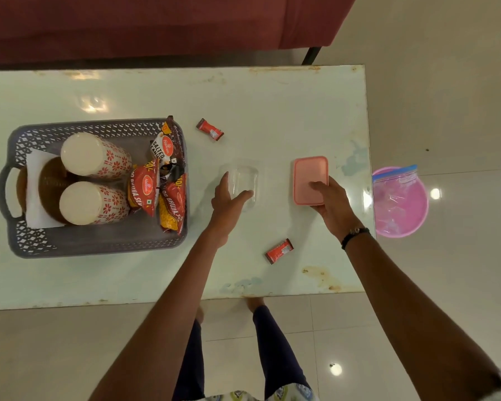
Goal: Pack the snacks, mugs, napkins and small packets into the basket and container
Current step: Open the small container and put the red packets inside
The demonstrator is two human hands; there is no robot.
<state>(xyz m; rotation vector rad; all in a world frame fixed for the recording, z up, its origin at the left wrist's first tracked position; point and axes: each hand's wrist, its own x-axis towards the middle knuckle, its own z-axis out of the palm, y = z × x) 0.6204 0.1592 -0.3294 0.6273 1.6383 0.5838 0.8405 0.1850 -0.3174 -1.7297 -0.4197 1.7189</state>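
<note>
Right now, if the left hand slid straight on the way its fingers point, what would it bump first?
The clear container: the left hand already rests against it, fingers aimed up and right. Beyond it the table looks bare.

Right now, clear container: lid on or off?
Off. The clear container stands open and empty under the left hand; its pink lid lies apart on the table, gripped by the right hand.
</note>
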